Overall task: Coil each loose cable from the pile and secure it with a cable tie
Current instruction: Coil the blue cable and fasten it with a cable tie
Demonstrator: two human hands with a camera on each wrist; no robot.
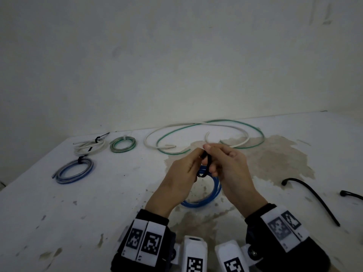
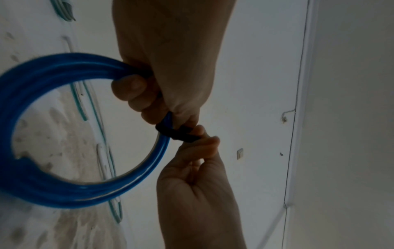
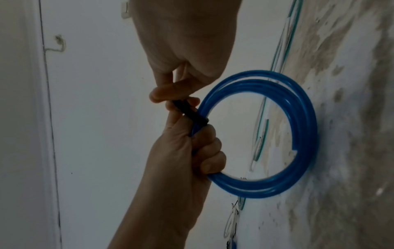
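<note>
Where head view hides grip, left hand point(image 2: 162, 70) curls round blue coil point(image 2: 42, 190).

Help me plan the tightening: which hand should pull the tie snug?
Probably the right hand: it already pinches the black tie, while the left hand grips the blue coil.

blue coil point(image 1: 208, 199), black tie point(image 1: 207, 163), green loop point(image 1: 259, 132), white stained table point(image 1: 98, 193).
</note>
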